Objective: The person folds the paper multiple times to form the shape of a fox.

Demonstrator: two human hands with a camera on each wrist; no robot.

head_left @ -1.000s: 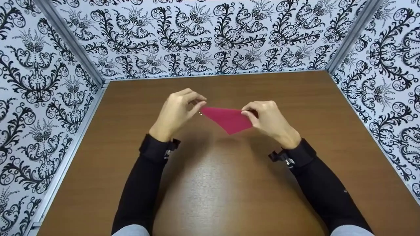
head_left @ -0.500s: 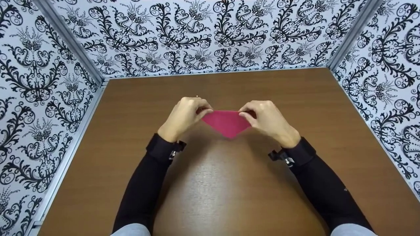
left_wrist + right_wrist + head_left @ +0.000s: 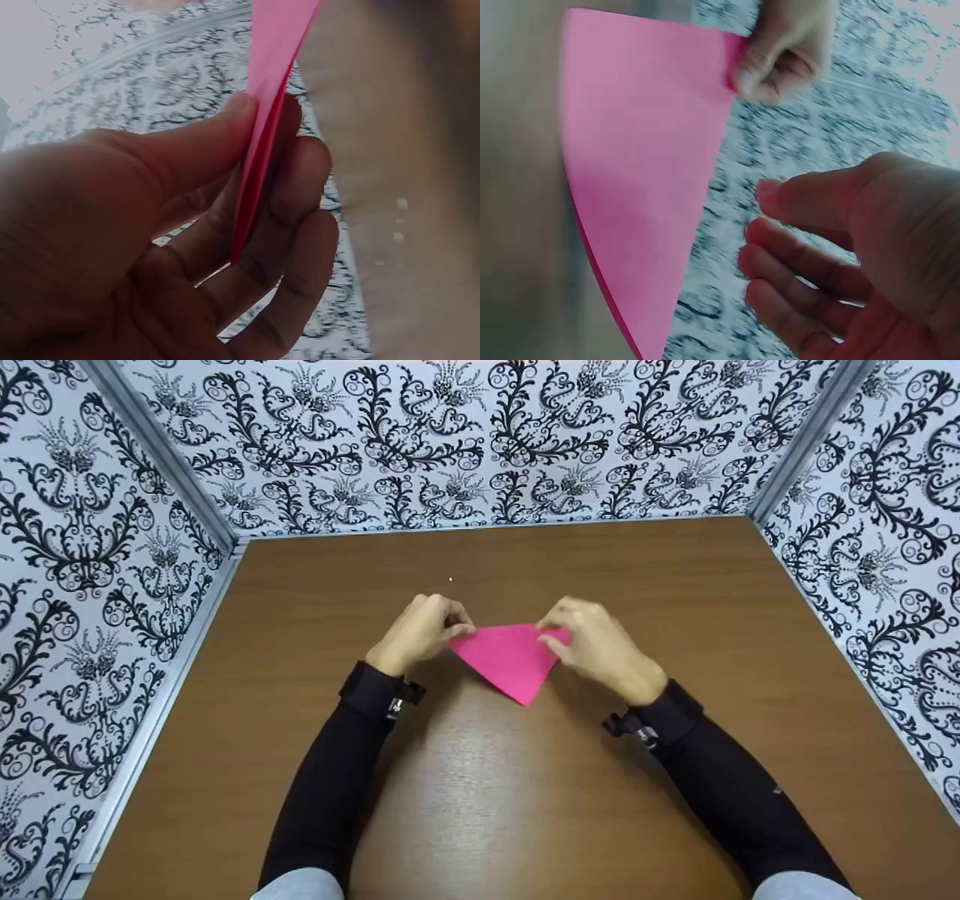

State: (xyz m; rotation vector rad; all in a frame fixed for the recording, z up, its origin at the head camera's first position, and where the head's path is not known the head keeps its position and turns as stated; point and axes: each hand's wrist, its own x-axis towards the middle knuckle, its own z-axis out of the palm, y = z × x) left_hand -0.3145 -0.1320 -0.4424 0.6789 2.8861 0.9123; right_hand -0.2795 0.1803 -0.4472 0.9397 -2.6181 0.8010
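A sheet of pink paper point(image 3: 504, 660), folded into a triangle, is held over the table with one corner pointing toward the person. My left hand point(image 3: 421, 631) pinches its left corner between thumb and fingers. In the left wrist view the two layers of the pink paper point(image 3: 271, 67) part slightly below the thumb. My right hand point(image 3: 600, 649) overlaps the paper's right corner in the head view. From the right wrist, the fingers point(image 3: 802, 259) appear loosely bent and apart from the paper, with nothing between them and the thumb.
The brown wooden table point(image 3: 465, 810) lies beneath both hands. Patterned black-and-white panels point(image 3: 480, 442) rise at its back and sides, joined by grey metal posts point(image 3: 161, 457). A tiny white speck point(image 3: 450, 579) shows beyond the left hand.
The left hand moved right and pinched the paper's left corner. The paper then tilted, showing more of its face, and the right hand's fingers loosened from the right side.
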